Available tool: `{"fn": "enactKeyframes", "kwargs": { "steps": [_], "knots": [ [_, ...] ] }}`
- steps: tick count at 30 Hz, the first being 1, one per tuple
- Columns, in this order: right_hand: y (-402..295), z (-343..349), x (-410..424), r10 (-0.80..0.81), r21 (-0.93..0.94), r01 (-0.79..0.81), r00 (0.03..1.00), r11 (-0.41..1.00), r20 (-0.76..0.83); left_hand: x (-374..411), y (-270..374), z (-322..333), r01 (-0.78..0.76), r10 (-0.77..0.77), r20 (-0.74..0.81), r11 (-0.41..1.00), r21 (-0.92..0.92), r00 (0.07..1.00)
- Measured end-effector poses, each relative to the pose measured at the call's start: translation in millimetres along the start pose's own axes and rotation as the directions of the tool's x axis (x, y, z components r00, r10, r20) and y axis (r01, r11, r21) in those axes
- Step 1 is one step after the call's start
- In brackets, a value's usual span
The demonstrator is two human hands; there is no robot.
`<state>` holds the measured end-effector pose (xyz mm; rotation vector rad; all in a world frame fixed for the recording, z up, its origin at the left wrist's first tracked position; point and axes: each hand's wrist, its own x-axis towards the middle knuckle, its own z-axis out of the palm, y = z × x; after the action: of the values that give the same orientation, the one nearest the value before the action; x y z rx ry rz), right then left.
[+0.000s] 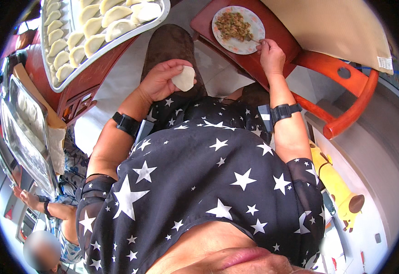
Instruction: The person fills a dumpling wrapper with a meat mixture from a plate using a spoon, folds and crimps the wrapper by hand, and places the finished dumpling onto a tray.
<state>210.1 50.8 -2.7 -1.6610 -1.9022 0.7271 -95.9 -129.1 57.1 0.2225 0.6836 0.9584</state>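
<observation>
My left hand (165, 78) holds a round, flat dumpling wrapper (184, 78) between thumb and fingers, above my lap. My right hand (272, 56) grips the end of a thin utensil (255, 41), whose other end reaches into a chopped filling (234, 26). The filling lies on a white floral plate (242, 49), set on a red wooden chair seat (204, 21). At the upper left, rows of folded dumplings (94, 44) rest on a metal tray (98, 55). Nothing lies on the wrapper.
The chair's curved wooden armrest (353, 113) is at right, below a beige panel (336, 30). More metal trays (31, 137) stand at far left, near a co-worker's hand (29, 199). A yellow plush toy (336, 185) lies at lower right.
</observation>
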Motion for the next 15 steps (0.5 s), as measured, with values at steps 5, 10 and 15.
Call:
{"fn": "enactKeyframes", "kwargs": {
  "steps": [5,10,15],
  "knots": [
    [-23,-11,-14,0.147,0.152,-0.15,0.989,0.977,0.033,-1,-2,-5,0.017,-0.017,-0.001,1.0,-0.004,1.0],
    [-5,-3,-6,-0.049,-0.138,0.023,0.982,0.99,-0.184,1,-3,-4,0.024,-0.024,-0.002,1.0,0.005,1.0],
    [-13,0,-10,0.055,-0.084,-0.053,0.998,0.995,0.023,1,-2,-3,0.027,-0.027,0.006,1.0,-0.011,1.0]
  ]
}}
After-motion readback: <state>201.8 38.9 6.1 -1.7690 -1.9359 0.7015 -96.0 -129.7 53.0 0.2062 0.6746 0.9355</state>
